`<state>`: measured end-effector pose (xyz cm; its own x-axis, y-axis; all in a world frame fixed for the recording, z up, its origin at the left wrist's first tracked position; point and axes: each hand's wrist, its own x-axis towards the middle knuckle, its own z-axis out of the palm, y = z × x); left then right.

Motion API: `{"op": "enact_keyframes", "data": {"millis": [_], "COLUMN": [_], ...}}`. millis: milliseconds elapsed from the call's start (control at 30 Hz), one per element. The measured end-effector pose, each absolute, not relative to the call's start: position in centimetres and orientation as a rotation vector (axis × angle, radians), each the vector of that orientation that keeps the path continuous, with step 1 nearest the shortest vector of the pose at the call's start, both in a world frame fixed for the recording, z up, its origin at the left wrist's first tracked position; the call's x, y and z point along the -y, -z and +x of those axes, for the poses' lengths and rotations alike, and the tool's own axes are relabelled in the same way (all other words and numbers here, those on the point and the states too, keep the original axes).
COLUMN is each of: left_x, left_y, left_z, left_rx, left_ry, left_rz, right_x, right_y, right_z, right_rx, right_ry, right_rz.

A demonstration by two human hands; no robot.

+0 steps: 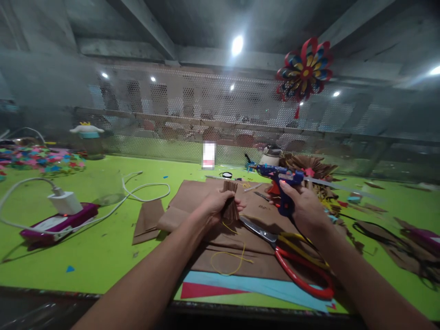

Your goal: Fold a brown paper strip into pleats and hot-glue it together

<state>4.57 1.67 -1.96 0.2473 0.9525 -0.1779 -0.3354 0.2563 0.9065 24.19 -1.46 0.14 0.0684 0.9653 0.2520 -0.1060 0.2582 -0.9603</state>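
My left hand [220, 204] is closed around a bundle of folded brown paper [231, 211], held upright over the brown paper sheets [192, 197]. A thin yellow string [228, 273] trails below the bundle across the sheets. In my right hand [305, 206] is a blue hot glue gun [283, 176], its nozzle pointing left and a clear glue stick [333, 187] sticking out behind. My fingers wrap its handle. Between my forearms lie large scissors [299, 270] with red and yellow handles, blades toward the bundle.
A purple power strip [84, 213] with a white charger [64, 201] and cable sits left. Colourful paper stars [41, 160] are piled at far left. Blue paper strips [275, 286] lie at the front edge. Right of the glue gun are brown paper scraps [378, 238] and a black cord [373, 231].
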Motion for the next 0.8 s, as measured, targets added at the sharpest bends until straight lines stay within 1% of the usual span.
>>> {"op": "enact_keyframes", "data": {"millis": [367,600,700,800], "left_x": [-1.0,-0.9,-0.8,-0.9], "left_y": [1.2,1.1,0.3,-0.9], "left_z": [4.7,4.7,4.2,3.3], "left_rx": [-0.831,-0.909,-0.966,-1.064], "left_ry": [-0.987,-0.936,-0.912,-0.974], "left_rz": [0.924,0.924,0.955,1.020], "right_x": [1.8,1.5,1.4,1.2], "right_y": [0.3,0.7,0.8,0.8], "right_z": [23.7,23.8,23.8,23.9], "right_rx": [1.260,1.282,1.285,1.288], "right_ry": [-1.049,-1.038,-1.032,-1.047], "right_rz": [-1.000,-1.023,-1.005,-0.979]}}
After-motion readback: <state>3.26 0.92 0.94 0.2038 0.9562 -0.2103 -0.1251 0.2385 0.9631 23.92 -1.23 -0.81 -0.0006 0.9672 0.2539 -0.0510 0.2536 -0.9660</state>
